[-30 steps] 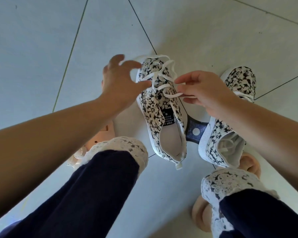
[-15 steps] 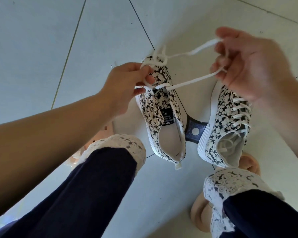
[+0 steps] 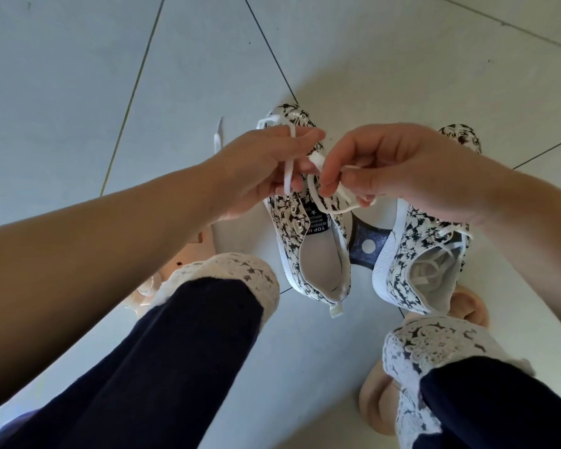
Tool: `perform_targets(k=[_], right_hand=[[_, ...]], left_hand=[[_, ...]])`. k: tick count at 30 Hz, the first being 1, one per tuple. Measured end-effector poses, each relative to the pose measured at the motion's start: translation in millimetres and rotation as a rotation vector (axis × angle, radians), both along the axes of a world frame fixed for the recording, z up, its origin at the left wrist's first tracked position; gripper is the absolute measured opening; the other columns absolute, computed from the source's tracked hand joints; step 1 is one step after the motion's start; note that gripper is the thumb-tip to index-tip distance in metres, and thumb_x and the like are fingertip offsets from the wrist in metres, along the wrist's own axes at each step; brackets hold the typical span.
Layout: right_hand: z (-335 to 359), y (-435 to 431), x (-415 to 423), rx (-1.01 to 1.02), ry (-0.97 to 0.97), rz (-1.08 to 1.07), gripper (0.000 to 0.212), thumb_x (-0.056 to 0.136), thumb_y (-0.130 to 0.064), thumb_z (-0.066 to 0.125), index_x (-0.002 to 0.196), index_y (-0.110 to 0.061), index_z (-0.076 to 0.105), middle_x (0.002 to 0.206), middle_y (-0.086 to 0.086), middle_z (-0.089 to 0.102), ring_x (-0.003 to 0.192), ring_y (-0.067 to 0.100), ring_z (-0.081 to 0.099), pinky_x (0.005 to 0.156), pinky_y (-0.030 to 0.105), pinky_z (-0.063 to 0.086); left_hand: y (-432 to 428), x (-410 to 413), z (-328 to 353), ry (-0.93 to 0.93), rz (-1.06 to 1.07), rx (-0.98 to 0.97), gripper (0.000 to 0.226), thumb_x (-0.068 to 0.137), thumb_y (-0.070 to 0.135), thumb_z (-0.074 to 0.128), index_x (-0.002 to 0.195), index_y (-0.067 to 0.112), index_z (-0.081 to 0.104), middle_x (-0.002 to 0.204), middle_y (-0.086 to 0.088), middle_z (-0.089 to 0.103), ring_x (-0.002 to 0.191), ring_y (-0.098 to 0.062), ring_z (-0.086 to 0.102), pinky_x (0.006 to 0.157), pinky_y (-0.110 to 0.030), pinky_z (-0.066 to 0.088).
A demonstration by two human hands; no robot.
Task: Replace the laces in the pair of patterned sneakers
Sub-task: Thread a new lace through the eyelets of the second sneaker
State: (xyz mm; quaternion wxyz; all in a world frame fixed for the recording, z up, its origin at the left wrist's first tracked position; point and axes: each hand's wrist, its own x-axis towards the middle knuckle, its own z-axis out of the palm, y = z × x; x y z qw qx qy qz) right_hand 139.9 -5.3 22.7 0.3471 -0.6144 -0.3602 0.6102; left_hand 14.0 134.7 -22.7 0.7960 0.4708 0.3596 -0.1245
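Observation:
Two black-and-white floral sneakers stand on the tiled floor, toes pointing away. Above the left sneaker [image 3: 308, 241] both hands meet. My left hand [image 3: 266, 166] pinches a strand of the white lace [image 3: 288, 176], which runs over its fingers toward the toe. My right hand [image 3: 399, 166] grips another part of the same lace, and a loop [image 3: 332, 207] hangs below it over the tongue. The lower eyelets of that shoe show bare. The right sneaker [image 3: 412, 267] still has its white lace, with the ends tucked inside; my right wrist covers its front.
My two legs in dark trousers with white lace cuffs [image 3: 227, 277] fill the foreground, feet in tan sandals [image 3: 379, 406]. A dark blue patterned floor tile inset [image 3: 366, 246] shows between the shoes. A loose lace end [image 3: 217, 137] lies on the floor left of the left sneaker.
My right hand, which had pulled the lace up and out to the right, has come back down beside my left hand over the left sneaker. More lace is out of the eyelets.

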Motion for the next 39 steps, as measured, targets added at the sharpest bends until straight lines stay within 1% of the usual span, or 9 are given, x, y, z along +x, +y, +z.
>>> perform_targets(k=[3,7,12,16,20,23,25,34,39], right_hand=[[-4,3,1,0.031,0.045,-0.019,0.014,0.082,-0.008,0.056,0.089,-0.017,0.065,0.086,-0.005,0.070,0.063,0.001,0.053,0.060,0.018,0.045],[1,6,13,0.098,0.121,-0.159,0.018,0.083,-0.007,0.052,0.094,-0.015,0.064,0.082,0.000,0.069,0.049,0.008,0.040,0.050,0.018,0.040],[-7,-2,38,-0.019,0.203,-0.251,0.029,0.084,-0.009,0.049,0.109,-0.019,0.060,0.075,0.000,0.067,0.045,0.006,0.036,0.046,0.018,0.035],[-45,-22,38,-0.485,-0.123,-0.201,0.028,0.090,0.000,0.046,0.112,-0.009,0.061,0.081,0.004,0.067,0.063,0.011,0.053,0.058,0.020,0.047],[-66,-22,34,-0.649,-0.579,-0.133,0.016,0.090,-0.009,0.054,0.103,-0.012,0.063,0.093,0.007,0.063,0.081,0.018,0.062,0.059,0.020,0.052],[-64,-6,28,-0.615,-1.179,0.279,0.022,0.089,-0.020,0.056,0.108,-0.009,0.059,0.097,0.011,0.056,0.089,0.030,0.059,0.075,0.037,0.052],[-70,7,25,-0.476,-1.216,0.271,0.028,0.091,-0.025,0.054,0.114,-0.009,0.054,0.106,0.014,0.052,0.094,0.032,0.056,0.079,0.040,0.050],[-116,36,16,-0.201,-1.190,0.159,0.020,0.090,-0.015,0.050,0.110,-0.014,0.052,0.096,0.011,0.054,0.082,0.026,0.045,0.068,0.033,0.037],[-117,31,19,-0.184,-1.112,0.154,0.017,0.094,-0.022,0.046,0.099,-0.012,0.059,0.087,0.006,0.050,0.084,0.025,0.048,0.066,0.031,0.034]], left_hand=[[4,2,2,-0.076,-0.084,0.064,0.023,0.086,0.005,0.053,0.104,0.016,0.063,0.095,-0.015,0.063,0.082,-0.025,0.054,0.076,-0.030,0.043],[17,3,3,-0.062,0.047,0.140,0.018,0.082,0.007,0.058,0.099,0.010,0.064,0.078,-0.003,0.069,0.065,-0.013,0.056,0.062,-0.022,0.041],[24,-4,-11,0.209,0.018,0.404,0.015,0.084,0.008,0.061,0.099,0.006,0.062,0.086,-0.006,0.063,0.077,-0.014,0.057,0.073,-0.024,0.046],[15,-13,-24,0.391,-0.066,0.523,0.047,0.078,0.018,0.069,0.120,0.005,0.050,0.119,-0.012,0.055,0.111,-0.024,0.051,0.103,-0.038,0.038],[13,-20,-30,0.451,-0.074,0.864,0.068,0.077,0.029,0.070,0.132,0.010,0.036,0.127,-0.006,0.045,0.113,-0.019,0.046,0.091,-0.025,0.038],[7,-25,-29,0.317,-0.096,1.102,0.053,0.079,0.029,0.068,0.123,0.013,0.043,0.114,-0.002,0.046,0.099,-0.015,0.045,0.085,-0.023,0.037],[1,-25,-26,0.198,-0.107,1.172,0.035,0.080,0.027,0.067,0.107,0.015,0.048,0.096,0.003,0.046,0.083,-0.010,0.043,0.074,-0.017,0.034],[-28,-18,-24,0.203,-0.224,0.805,0.041,0.071,0.045,0.072,0.085,0.019,0.043,0.071,0.008,0.045,0.060,-0.005,0.039,0.051,-0.013,0.034],[-35,-14,-27,0.240,-0.253,0.797,0.035,0.075,0.022,0.069,0.094,0.016,0.040,0.076,0.004,0.046,0.060,-0.006,0.041,0.044,-0.013,0.035]])
